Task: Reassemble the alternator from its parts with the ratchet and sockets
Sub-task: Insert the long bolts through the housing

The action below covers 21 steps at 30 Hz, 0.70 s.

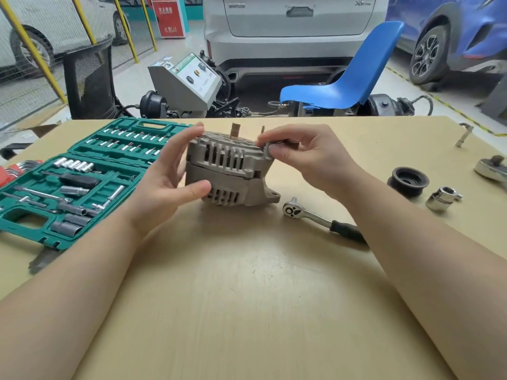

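On the table (260, 283) a socket case (74, 182) lies open at the left. At centre the alternator (230, 174) stands, its upper housing seated askew on the lower, a gap showing between them. It is cupped by the left hand (170, 182), fingers spread, while its top edge is pinched by the right hand (307, 160). Just beside it the ratchet (318, 218) lies untouched; pulley (408, 181) and socket (443, 198) wait further right. If bolts were tightened while misaligned, the halves could probably bind or crack.
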Each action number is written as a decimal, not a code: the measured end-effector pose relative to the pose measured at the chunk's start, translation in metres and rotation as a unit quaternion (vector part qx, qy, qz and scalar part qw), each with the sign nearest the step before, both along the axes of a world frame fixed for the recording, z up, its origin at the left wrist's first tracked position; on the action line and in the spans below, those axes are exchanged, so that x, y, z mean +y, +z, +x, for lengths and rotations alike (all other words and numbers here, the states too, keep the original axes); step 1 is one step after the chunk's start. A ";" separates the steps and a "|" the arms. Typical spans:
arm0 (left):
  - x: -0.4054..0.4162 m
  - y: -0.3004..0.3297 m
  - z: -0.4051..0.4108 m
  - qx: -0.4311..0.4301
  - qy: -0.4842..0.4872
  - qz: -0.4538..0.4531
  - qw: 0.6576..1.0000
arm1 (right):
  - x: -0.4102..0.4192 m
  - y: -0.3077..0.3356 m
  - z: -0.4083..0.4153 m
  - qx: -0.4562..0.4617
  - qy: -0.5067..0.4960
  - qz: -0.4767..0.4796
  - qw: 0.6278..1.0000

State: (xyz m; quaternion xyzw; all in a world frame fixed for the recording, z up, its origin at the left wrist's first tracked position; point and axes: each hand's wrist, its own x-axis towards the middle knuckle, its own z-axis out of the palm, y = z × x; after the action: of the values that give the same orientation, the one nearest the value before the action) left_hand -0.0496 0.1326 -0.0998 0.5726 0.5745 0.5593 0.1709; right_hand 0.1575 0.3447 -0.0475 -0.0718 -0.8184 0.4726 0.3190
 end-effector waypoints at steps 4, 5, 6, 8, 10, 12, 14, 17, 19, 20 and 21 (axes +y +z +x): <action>-0.006 -0.002 0.007 -0.001 0.045 -0.021 0.999 | -0.007 -0.004 -0.005 0.004 0.017 0.003 1.000; -0.006 -0.002 0.013 0.020 0.066 -0.014 0.998 | -0.006 -0.004 -0.005 0.005 0.021 0.000 1.000; -0.004 -0.001 0.020 0.065 0.099 -0.003 0.993 | -0.006 -0.004 -0.006 0.006 0.022 -0.001 1.000; 0.002 0.001 0.030 0.204 0.175 0.019 0.963 | -0.006 -0.004 -0.006 0.005 0.017 0.005 1.000; 0.010 0.002 0.040 0.282 0.222 0.024 0.933 | -0.007 -0.003 -0.006 -0.004 0.007 0.014 1.000; 0.017 0.000 0.048 0.292 0.249 0.021 0.923 | -0.009 0.000 -0.006 -0.019 -0.012 0.034 0.999; 0.020 -0.004 0.050 0.288 0.266 0.021 0.920 | -0.011 0.003 -0.007 -0.032 -0.033 0.062 0.997; 0.020 -0.005 0.049 0.285 0.274 0.027 0.918 | -0.014 0.005 -0.007 -0.038 -0.052 0.073 0.995; 0.021 -0.004 0.049 0.287 0.278 0.026 0.916 | -0.016 0.006 -0.007 -0.039 -0.064 0.084 0.994; 0.021 -0.004 0.050 0.286 0.278 0.025 0.916 | -0.018 0.005 -0.008 -0.036 -0.071 0.092 0.993; 0.021 -0.004 0.050 0.285 0.278 0.023 0.917 | -0.020 0.005 -0.009 -0.031 -0.078 0.101 0.991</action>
State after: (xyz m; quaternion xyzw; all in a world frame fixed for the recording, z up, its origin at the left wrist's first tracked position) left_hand 0.0006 0.1534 -0.1038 0.5284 0.7220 0.4106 -0.1760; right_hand 0.1487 0.3251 -0.0426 -0.1175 -0.8631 0.3587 0.3355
